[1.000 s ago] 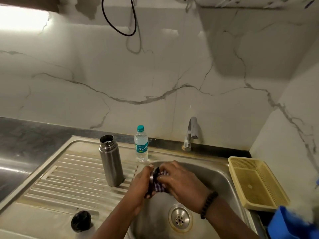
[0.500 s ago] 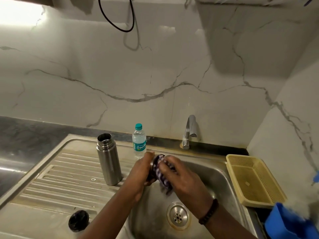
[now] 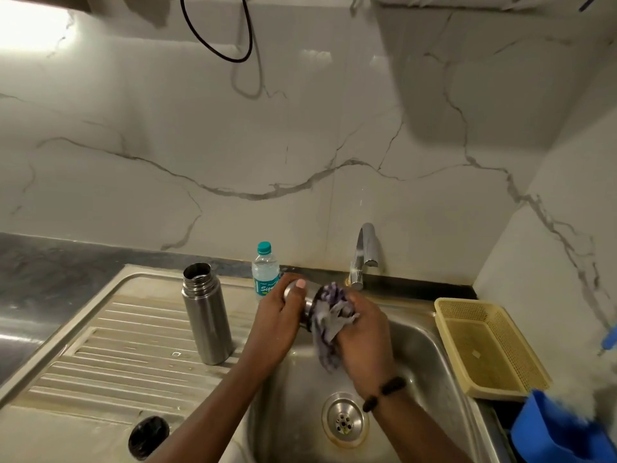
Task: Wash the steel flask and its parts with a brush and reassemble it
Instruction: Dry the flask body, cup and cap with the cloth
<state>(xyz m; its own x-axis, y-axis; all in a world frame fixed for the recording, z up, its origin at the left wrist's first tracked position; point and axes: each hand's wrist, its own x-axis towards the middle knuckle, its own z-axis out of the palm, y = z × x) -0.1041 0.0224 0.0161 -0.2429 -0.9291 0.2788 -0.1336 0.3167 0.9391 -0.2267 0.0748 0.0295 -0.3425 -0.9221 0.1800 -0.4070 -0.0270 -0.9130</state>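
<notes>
Since half second ago I see both hands lifted toward tap, cloth bunched higher over cup. Left to right: one black cap [image 3: 148,436] on drainboard; one steel flask [image 3: 206,313] upright, open-mouthed; one water bottle [image 3: 265,268]; left hand [image 3: 278,320] curled round steel cup [image 3: 293,289]; right hand [image 3: 362,342] clutching one cloth [image 3: 329,317] against cup, above sink [image 3: 424,349]; one yellow basket [image 3: 489,345].

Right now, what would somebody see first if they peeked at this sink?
Two hands over the sink: the left hand grips a steel cup, and the right hand rubs it with a checked cloth. To their left, the open steel flask stands upright on the ribbed drainboard.
</notes>
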